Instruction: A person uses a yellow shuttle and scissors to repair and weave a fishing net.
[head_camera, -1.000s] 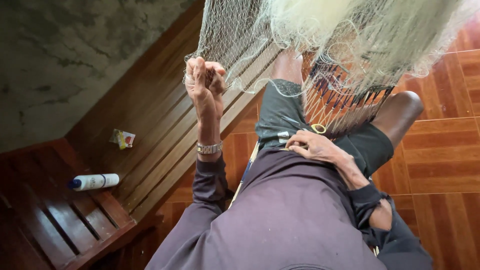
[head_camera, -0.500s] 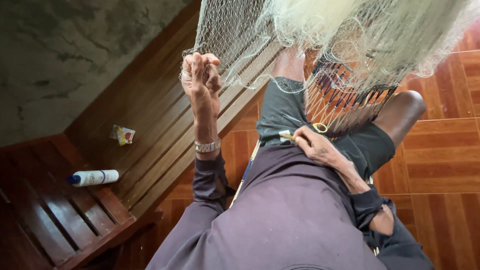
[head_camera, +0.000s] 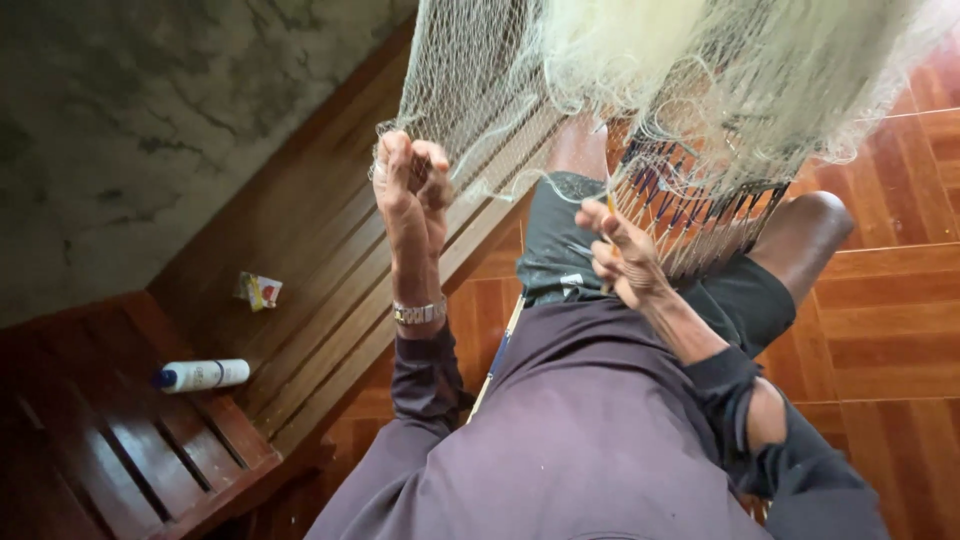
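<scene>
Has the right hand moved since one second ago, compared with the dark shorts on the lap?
Yes. The right hand has risen from the shorts toward the fishing net and now sits at the net's lower edge.

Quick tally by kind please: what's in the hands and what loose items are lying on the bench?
Fishing net, pinched by the left hand and met by the right hand: 1
White bottle with blue cap on the wooden bench: 1
Small packet on the bench: 1
Wristwatch on the left wrist: 1
Total: 4
</scene>
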